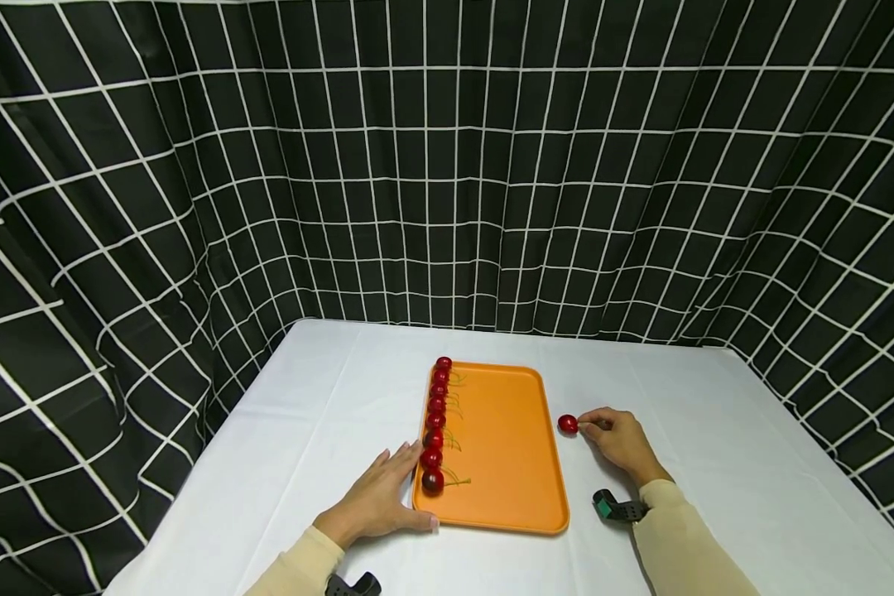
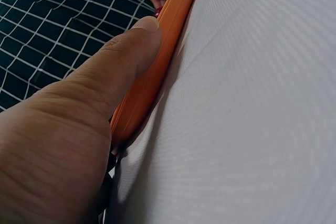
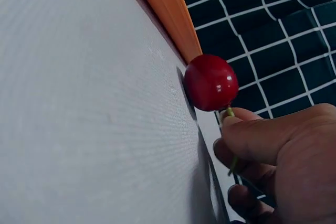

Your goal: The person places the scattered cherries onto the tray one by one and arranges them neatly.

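An orange tray (image 1: 502,447) lies on the white table. Along its left edge runs a row of several dark red cherries (image 1: 435,420), their green stems pointing right. My left hand (image 1: 383,497) rests at the tray's near left corner, fingers straight along the side and thumb at the front edge. In the left wrist view the thumb (image 2: 115,66) lies against the tray's rim (image 2: 170,35). Just right of the tray, my right hand (image 1: 622,443) pinches a single red cherry (image 3: 210,82) by its green stem (image 3: 230,113), between thumb and forefinger. The cherry is close over the tablecloth.
A white cloth (image 1: 328,397) covers the table. Black curtains with a white grid (image 1: 469,165) hang behind it and along both sides. A black strap with a small device (image 1: 618,507) is on the right wrist, and another (image 1: 353,584) is on the left.
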Demonstrator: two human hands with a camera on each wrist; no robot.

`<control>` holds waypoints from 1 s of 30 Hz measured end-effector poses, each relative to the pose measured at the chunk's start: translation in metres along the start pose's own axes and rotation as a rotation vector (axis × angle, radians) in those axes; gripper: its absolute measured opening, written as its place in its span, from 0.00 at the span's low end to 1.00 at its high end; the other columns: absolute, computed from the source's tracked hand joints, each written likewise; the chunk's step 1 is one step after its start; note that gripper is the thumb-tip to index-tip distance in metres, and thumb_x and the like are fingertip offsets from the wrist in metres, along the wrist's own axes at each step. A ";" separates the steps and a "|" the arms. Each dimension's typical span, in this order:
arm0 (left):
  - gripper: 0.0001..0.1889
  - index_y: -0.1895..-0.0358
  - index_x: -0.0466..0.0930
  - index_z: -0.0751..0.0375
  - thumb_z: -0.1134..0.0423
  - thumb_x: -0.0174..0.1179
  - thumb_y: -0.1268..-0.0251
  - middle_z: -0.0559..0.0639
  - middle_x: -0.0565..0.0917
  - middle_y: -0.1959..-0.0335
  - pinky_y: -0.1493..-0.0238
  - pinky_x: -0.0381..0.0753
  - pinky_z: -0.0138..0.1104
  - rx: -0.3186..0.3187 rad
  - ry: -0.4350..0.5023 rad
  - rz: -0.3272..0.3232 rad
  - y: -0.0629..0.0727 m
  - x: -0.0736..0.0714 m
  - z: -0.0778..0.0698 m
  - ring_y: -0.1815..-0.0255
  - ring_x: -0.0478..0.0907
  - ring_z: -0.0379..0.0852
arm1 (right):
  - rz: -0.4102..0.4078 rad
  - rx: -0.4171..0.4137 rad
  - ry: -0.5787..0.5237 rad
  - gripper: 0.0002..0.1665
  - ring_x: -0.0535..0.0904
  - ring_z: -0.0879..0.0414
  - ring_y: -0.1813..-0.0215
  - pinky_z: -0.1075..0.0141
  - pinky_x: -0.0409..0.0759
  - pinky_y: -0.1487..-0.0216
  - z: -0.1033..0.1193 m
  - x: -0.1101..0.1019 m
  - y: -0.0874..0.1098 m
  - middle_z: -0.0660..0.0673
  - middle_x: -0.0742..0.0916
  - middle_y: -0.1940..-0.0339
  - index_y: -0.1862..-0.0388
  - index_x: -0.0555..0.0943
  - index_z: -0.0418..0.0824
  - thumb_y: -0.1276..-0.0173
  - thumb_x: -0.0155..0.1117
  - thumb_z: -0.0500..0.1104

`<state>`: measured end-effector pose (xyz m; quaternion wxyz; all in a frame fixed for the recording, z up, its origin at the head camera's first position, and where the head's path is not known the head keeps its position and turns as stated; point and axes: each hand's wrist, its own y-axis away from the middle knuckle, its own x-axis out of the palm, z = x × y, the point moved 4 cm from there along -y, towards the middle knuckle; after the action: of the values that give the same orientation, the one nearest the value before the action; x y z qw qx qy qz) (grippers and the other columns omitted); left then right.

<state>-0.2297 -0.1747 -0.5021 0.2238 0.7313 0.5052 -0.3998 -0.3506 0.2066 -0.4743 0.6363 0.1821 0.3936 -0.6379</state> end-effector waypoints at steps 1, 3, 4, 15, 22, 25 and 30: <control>0.63 0.24 0.51 0.64 0.27 0.66 0.60 0.54 0.55 0.25 0.26 0.39 0.46 0.001 -0.001 -0.001 0.000 0.000 0.000 0.25 0.48 0.49 | -0.007 0.013 -0.004 0.05 0.76 0.49 0.62 0.56 0.75 0.58 0.000 -0.001 0.001 0.44 0.86 0.64 0.63 0.87 0.38 0.35 0.66 0.36; 0.63 0.24 0.51 0.64 0.27 0.66 0.60 0.53 0.55 0.25 0.26 0.39 0.46 0.001 -0.001 -0.001 0.000 0.000 -0.001 0.25 0.48 0.49 | -0.020 0.037 -0.015 0.05 0.75 0.50 0.63 0.58 0.74 0.60 0.000 -0.003 0.002 0.45 0.86 0.66 0.63 0.87 0.37 0.34 0.65 0.37; 0.63 0.24 0.51 0.64 0.27 0.66 0.60 0.53 0.55 0.25 0.26 0.39 0.46 0.000 -0.002 -0.001 0.000 -0.001 -0.001 0.25 0.48 0.49 | -0.024 0.048 -0.023 0.06 0.74 0.51 0.64 0.60 0.73 0.62 0.000 -0.003 0.003 0.45 0.86 0.67 0.63 0.87 0.36 0.34 0.65 0.37; 0.64 0.24 0.50 0.63 0.27 0.65 0.60 0.54 0.54 0.25 0.26 0.38 0.47 0.007 -0.014 0.002 0.000 -0.001 -0.002 0.25 0.48 0.50 | -0.077 0.054 -0.157 0.07 0.70 0.54 0.71 0.69 0.68 0.76 0.019 -0.012 0.019 0.47 0.82 0.74 0.63 0.87 0.34 0.35 0.66 0.38; 0.64 0.24 0.50 0.64 0.26 0.65 0.61 0.55 0.54 0.25 0.26 0.39 0.47 0.013 -0.020 -0.008 -0.001 -0.001 -0.001 0.25 0.49 0.50 | -0.125 -0.004 -0.231 0.07 0.70 0.53 0.71 0.69 0.67 0.76 0.047 -0.015 0.028 0.47 0.81 0.76 0.66 0.86 0.34 0.36 0.68 0.38; 0.64 0.24 0.50 0.64 0.26 0.65 0.61 0.55 0.55 0.25 0.26 0.39 0.47 0.008 -0.025 -0.004 0.000 -0.001 0.000 0.25 0.49 0.50 | -0.138 -0.013 -0.245 0.07 0.70 0.54 0.71 0.70 0.67 0.76 0.058 -0.014 0.032 0.47 0.82 0.75 0.67 0.86 0.34 0.36 0.68 0.39; 0.64 0.24 0.50 0.64 0.26 0.64 0.60 0.54 0.54 0.25 0.26 0.38 0.47 0.007 -0.021 0.000 0.000 -0.001 0.000 0.25 0.48 0.49 | -0.151 -0.024 -0.254 0.06 0.70 0.53 0.67 0.69 0.67 0.70 0.076 -0.010 0.037 0.47 0.83 0.72 0.68 0.86 0.37 0.37 0.69 0.40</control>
<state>-0.2300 -0.1754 -0.5015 0.2266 0.7279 0.5014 -0.4091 -0.2934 0.1618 -0.4291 0.6333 0.0622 0.3303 -0.6971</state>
